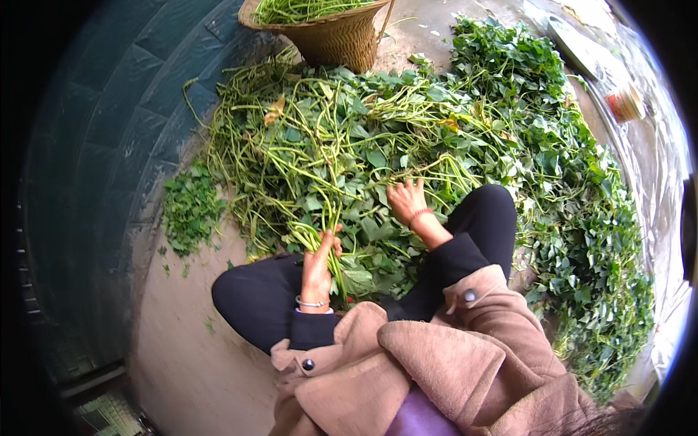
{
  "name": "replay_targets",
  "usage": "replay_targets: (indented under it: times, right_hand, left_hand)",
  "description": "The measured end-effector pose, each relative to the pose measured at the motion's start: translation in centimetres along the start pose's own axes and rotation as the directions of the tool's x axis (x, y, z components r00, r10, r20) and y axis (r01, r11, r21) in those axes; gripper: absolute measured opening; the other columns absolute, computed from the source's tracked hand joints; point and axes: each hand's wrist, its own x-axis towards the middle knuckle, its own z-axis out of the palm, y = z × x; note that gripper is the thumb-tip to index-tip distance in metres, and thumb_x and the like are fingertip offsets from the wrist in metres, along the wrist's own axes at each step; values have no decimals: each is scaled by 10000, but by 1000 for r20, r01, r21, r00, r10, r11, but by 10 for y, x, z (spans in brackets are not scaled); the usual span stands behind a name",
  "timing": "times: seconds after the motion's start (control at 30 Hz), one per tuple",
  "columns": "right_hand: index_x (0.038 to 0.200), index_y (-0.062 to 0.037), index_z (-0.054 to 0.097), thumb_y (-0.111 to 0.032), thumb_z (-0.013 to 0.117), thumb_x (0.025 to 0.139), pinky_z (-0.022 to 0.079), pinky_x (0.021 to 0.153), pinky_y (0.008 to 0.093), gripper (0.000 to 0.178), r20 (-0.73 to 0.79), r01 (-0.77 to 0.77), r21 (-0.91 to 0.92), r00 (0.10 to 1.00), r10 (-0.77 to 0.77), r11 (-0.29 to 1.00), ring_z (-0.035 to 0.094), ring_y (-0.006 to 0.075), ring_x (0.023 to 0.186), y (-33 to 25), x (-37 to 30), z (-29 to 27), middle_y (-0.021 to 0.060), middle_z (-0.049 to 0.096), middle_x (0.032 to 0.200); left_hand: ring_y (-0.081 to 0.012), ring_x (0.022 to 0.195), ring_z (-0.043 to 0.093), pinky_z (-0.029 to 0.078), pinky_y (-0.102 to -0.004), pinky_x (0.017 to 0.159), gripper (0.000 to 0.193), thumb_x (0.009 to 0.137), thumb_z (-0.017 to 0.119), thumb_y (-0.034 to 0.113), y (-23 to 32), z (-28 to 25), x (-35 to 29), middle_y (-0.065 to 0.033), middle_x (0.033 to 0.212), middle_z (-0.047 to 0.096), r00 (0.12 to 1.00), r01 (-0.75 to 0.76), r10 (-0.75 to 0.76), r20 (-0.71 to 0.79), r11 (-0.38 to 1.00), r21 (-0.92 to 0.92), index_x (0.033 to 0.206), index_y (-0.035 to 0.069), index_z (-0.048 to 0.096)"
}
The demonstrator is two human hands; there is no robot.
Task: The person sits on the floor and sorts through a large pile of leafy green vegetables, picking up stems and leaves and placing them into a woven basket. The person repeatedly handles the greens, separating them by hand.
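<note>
My left hand [318, 263] is closed round a bunch of long green leaf stems [331, 218], whose ends stick out above and below the fist. To its right, my right hand [408, 202] reaches to the heap of leafy green vines [378, 156] in front of my knees. Its fingers are curled at a thin brownish vine [414, 173] that crosses at the fingertips. The heap spreads across the ground, with loose pale stems on its left side and dense leaves on its right. Leaves also lie between my legs.
A woven basket [327, 42] filled with green stems stands beyond the heap. A small pile of torn leaves [191, 209] lies at the left, beside a dark tiled wall [109, 131]. Clear plastic sheeting [658, 145] and a reddish tub [624, 104] are at the far right.
</note>
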Motion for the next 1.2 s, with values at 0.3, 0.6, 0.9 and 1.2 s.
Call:
replay_targets:
  times: [0.3, 0.6, 0.9, 1.2]
  right_hand:
    - [900, -2, 564, 22, 487, 834, 512, 714, 372, 105, -419, 194, 554, 905, 69, 810, 669, 301, 779, -31, -2, -26, 128, 678, 758]
    - [885, 26, 632, -121, 609, 914, 492, 656, 248, 152, -15, 157, 840, 963, -268, 519, 581, 63, 695, -70, -15, -57, 30, 650, 760]
    - [918, 9, 635, -70, 665, 815, 491, 660, 304, 133, 11, 290, 767, 886, -464, 573, 582, 134, 704, -66, -19, -37, 65, 627, 780]
    - [939, -2, 625, -66, 630, 793, 477, 627, 334, 160, 62, 276, 663, 906, -420, 695, 597, 215, 663, -73, -27, -37, 131, 614, 762]
  left_hand:
    - [-52, 579, 435, 340, -223, 516, 186, 921, 589, 109, -17, -4, 11, 42, 678, 510, 986, -123, 160, -50, 891, 436, 1051, -6, 658]
    - [-188, 595, 539, 446, -363, 599, 187, 853, 652, 159, -8, 4, 4, -109, 683, 627, 968, -190, 245, 54, 577, 795, 877, -24, 620]
    - [-307, 755, 662, 489, -381, 678, 245, 828, 683, 202, -12, 12, 1, -172, 819, 675, 972, -190, 216, 97, 465, 865, 950, -6, 639]
    - [-330, 775, 662, 496, -381, 686, 282, 800, 721, 204, -6, 11, 4, -160, 841, 683, 933, -170, 359, -36, 525, 834, 1010, 32, 643]
